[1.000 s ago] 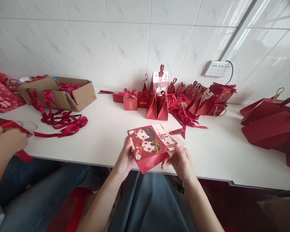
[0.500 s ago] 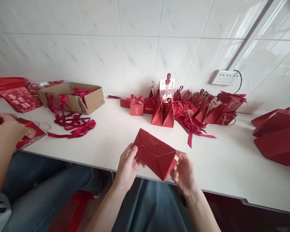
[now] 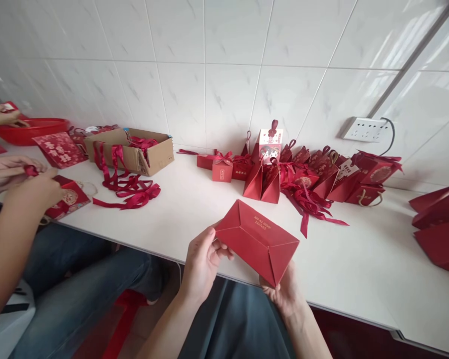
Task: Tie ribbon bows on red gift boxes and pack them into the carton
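A red cardboard gift box (image 3: 258, 242) is held above the table's front edge, its creased bottom panel with small gold print facing me. My left hand (image 3: 204, 262) grips its left end, thumb at the edge and fingers curled behind. At the lower right corner my right hand (image 3: 284, 294) supports the box, most of its fingers hidden behind it. Beyond the box stand two small red tent-shaped boxes (image 3: 262, 185) and a small red box with a bow (image 3: 222, 169). A heap of dark red ribbon (image 3: 314, 207) lies to their right.
On the left, a co-worker's hands (image 3: 33, 187) handle ribbon over a red box (image 3: 69, 199). Another person's hand (image 3: 2, 115) is at a red basin (image 3: 33, 130). An open carton (image 3: 134, 154) has ribbon trailing out. Larger red boxes (image 3: 441, 229) stand far right; a power strip (image 3: 366, 129) hangs on the wall.
The box has turned so its bottom faces me more fully, and my right hand has slid from its side to beneath the corner. The view has shifted left, showing more of the co-workers' hands.
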Demonstrator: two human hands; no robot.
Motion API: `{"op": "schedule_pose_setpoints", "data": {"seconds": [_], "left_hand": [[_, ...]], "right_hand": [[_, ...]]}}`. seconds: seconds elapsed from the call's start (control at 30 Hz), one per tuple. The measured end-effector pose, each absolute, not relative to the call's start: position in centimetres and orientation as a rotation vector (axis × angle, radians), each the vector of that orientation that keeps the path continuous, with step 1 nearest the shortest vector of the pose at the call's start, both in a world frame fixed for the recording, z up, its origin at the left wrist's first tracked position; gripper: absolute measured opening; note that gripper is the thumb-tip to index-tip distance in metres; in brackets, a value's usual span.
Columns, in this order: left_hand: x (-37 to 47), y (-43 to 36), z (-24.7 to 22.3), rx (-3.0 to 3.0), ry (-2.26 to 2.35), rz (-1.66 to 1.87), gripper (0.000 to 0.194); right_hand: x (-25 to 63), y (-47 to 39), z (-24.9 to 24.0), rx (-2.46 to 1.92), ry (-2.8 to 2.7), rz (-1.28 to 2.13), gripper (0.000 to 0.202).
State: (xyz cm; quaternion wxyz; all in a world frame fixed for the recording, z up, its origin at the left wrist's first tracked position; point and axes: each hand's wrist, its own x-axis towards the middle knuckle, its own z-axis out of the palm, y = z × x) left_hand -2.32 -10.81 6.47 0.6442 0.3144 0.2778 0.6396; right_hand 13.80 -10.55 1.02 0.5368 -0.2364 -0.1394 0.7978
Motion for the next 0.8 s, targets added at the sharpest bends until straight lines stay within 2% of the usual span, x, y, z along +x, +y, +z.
{"op": "schedule_pose_setpoints", "data": {"seconds": [0.3, 0.53, 0.67, 0.8], "left_hand": [[-2.2, -11.0, 6.4, 0.851, 0.683, 1.446, 0.023], [-2.1, -11.0, 6.0, 0.843, 0.696, 1.425, 0.056], [-2.2, -11.0, 5.8, 0.904, 0.704, 1.403, 0.063], [-2.2, -11.2, 5.8, 0.931, 0.710, 1.493, 0.075]], "right_hand": [[14.1, -11.1, 0.7, -0.842, -0.358, 1.735, 0.029], [13.7, -11.1, 2.2, -0.796, -0.682, 1.491, 0.029], [14.0, -11.2, 2.1, -0.882, -0.708, 1.238, 0.028], [14.5, -11.2, 1.3, -0.882, -0.761, 1.255, 0.034]]}}
